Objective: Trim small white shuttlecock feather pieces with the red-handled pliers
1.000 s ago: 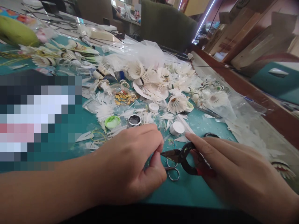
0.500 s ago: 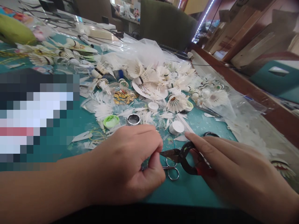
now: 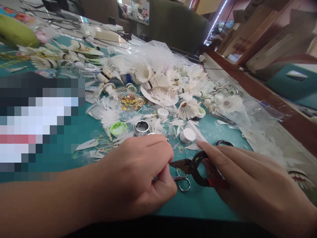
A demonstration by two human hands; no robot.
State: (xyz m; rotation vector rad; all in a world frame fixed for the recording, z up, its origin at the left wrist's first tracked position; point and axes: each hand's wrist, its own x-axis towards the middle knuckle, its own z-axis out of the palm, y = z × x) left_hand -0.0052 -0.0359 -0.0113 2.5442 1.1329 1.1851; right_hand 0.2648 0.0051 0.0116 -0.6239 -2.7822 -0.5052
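My right hand [image 3: 242, 175] wraps tight round the handles of the pliers [image 3: 189, 166], likely for tip control. Left of them, my left hand [image 3: 141, 175] pinches closed at the nose, can't tell on what; scissors [image 3: 178, 178] lie just below the pliers, presumably for reach.

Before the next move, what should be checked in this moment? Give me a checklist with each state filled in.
1. Pliers in the right hand: ok.
2. Plier tips at the left hand's fingertips: ok.
3. Item between the left fingertips identifiable: cannot tell, the fingers hide it.
4. Small scissors clear of the work: not ok, they lie below the plier tips, partly hidden behind the left hand.
5. Black-filled pot covered: not ok, it stands open.
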